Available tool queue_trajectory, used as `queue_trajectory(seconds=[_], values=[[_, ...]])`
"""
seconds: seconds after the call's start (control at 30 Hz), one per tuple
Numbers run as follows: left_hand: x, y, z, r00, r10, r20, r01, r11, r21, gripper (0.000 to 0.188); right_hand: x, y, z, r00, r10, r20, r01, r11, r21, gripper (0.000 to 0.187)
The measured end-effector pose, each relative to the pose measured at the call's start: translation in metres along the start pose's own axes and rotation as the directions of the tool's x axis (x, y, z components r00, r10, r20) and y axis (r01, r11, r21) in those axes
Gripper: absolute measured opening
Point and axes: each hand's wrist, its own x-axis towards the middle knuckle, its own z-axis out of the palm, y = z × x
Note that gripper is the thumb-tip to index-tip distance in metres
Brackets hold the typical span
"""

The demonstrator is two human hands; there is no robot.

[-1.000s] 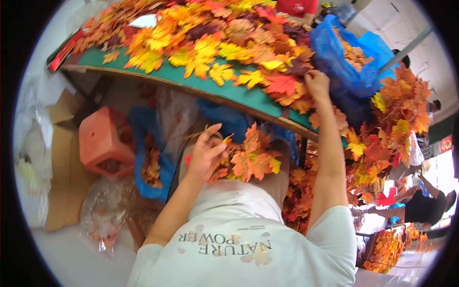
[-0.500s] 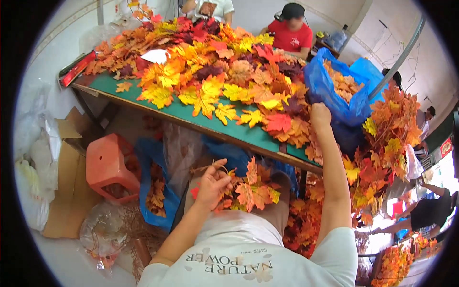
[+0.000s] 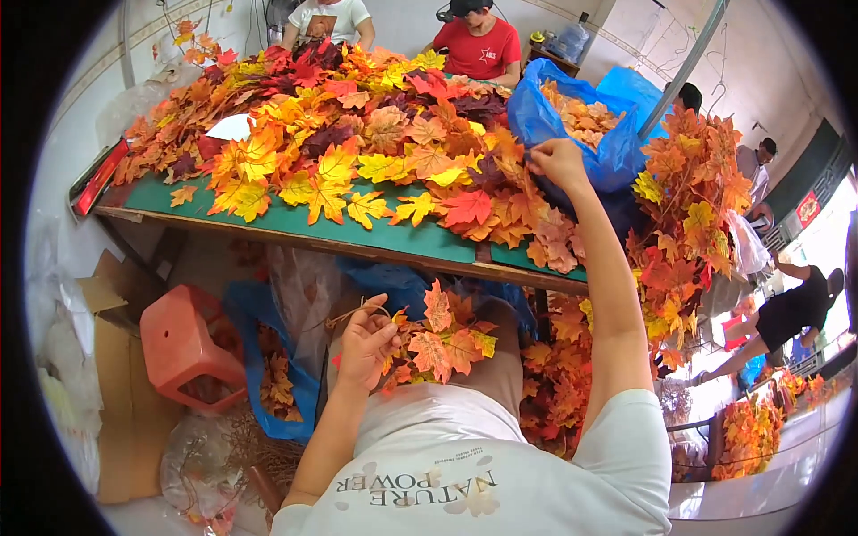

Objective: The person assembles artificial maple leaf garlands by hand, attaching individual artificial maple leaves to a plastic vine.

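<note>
My left hand (image 3: 365,347) is closed over my lap around the brown stem of an artificial maple leaf spray (image 3: 442,344), whose orange, red and yellow leaves rest on my thighs. My right arm reaches out over the table, where my right hand (image 3: 558,164) has its fingers pinched together at the edge of the leaf pile, beside a blue plastic bag (image 3: 534,103). Whatever those fingertips hold is too small to make out. Loose artificial maple leaves (image 3: 384,129) in yellow, orange, red and dark purple cover much of the green tabletop (image 3: 295,223).
Finished-looking leaf garlands (image 3: 693,214) hang thickly at my right. A pink plastic stool (image 3: 183,344), a blue bag (image 3: 299,397) of leaves and a cardboard box (image 3: 134,420) stand on the left floor. Two people sit across the table, one in a red shirt (image 3: 483,46).
The view has shifted, so the table sits further left and higher. My right hand has moved along the pile's edge beside the blue bag, while my left hand keeps hold of the spray.
</note>
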Motion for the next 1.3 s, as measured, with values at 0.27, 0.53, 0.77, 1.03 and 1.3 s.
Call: queue_trajectory(seconds=[0.27, 0.53, 0.77, 1.03, 1.3], values=[[-0.005, 0.000, 0.015, 0.996, 0.068, -0.053, -0.057, 0.982, 0.181, 0.048, -0.092, -0.059, 0.044, 0.990, 0.110, 0.091, -0.126, 0.375, 0.919, 0.017], [-0.003, -0.012, 0.002, 0.985, 0.101, -0.141, -0.079, 0.985, 0.152, 0.028, -0.258, -0.120, 0.167, 0.885, 0.105, 0.454, -0.466, 0.213, 0.859, 0.021], [-0.007, -0.008, 0.006, 0.987, 0.092, -0.133, -0.069, 0.984, 0.164, 0.035, -0.271, -0.113, 0.170, 0.881, 0.033, 0.472, -0.473, 0.021, 0.881, 0.018], [-0.006, -0.011, 0.012, 0.982, 0.081, -0.170, -0.065, 0.993, 0.099, 0.051, -0.278, -0.106, 0.184, 0.771, 0.223, 0.597, -0.560, -0.210, 0.802, 0.022], [-0.006, -0.016, 0.010, 0.979, 0.080, -0.187, -0.061, 0.993, 0.103, 0.050, -0.283, -0.109, 0.192, 0.771, 0.248, 0.586, -0.517, -0.292, 0.804, 0.019]])
